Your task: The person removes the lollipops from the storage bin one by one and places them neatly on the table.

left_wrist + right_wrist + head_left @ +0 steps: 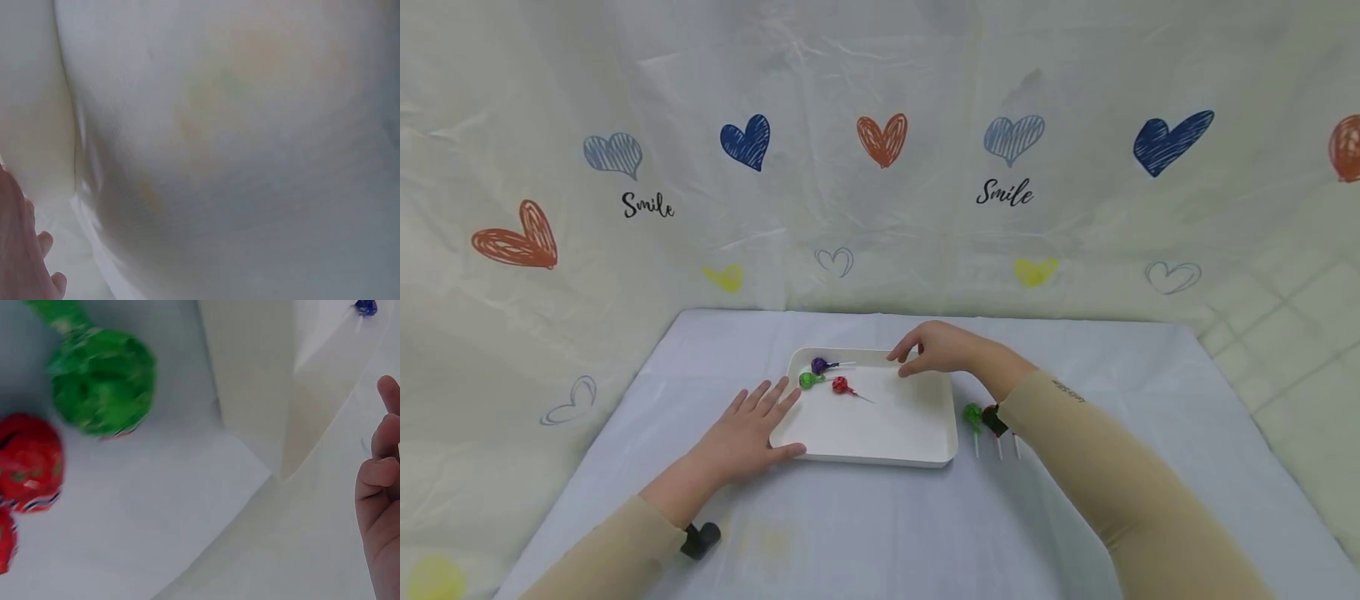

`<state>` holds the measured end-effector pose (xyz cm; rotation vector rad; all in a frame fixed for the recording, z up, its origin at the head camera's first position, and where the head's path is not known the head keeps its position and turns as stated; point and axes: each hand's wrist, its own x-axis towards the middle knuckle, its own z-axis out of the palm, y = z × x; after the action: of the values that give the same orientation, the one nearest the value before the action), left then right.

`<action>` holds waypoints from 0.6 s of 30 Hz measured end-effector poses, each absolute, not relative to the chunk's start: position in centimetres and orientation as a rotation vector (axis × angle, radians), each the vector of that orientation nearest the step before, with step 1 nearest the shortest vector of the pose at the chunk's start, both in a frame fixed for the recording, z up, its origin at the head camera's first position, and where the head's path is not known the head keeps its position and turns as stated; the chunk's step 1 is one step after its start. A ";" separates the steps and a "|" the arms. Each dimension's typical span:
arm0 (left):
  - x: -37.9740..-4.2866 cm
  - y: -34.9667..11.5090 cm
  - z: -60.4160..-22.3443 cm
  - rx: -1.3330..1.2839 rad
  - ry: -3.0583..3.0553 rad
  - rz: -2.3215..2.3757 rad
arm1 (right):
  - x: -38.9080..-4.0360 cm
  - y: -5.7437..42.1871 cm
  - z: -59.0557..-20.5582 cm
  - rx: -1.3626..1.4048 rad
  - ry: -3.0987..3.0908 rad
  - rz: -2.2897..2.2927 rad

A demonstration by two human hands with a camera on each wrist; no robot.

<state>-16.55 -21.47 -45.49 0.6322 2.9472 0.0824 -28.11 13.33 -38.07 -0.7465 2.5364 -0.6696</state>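
My left hand (741, 437) lies with straight, spread fingers at the left end of a white tray (880, 437), thumb at its front rim. In the left wrist view only part of that hand (22, 244) shows. Inside the tray lie a purple lollipop (819, 366), a green lollipop (807, 381) and a red lollipop (840, 385). My right hand (943, 346) hovers over the tray's back right corner, its fingers loosely bent, thumb apart from them, and nothing visible between. Its bent fingers (378, 475) appear at the right edge of the right wrist view.
Right of the tray lie another green lollipop (973, 414) and red lollipops (28, 462), partly hidden in the head view by the right wrist's black camera (995, 420). A white cloth (865, 533) covers the table. Behind it hangs a white sheet (940, 233) printed with hearts.
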 end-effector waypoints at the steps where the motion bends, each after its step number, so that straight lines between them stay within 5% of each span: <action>1: -16.6 -21.5 -45.5 0.635 2.946 0.083 | -28.2 13.0 -38.1 -0.751 2.534 -0.668; 18: -17.2 -21.7 -46.3 0.597 2.929 0.098 | -29.2 7.4 -38.7 -0.837 2.519 -0.556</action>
<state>-17.15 -21.72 -46.33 0.5974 2.9286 0.0980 -29.22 7.37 -38.69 -0.8370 2.5192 -0.5557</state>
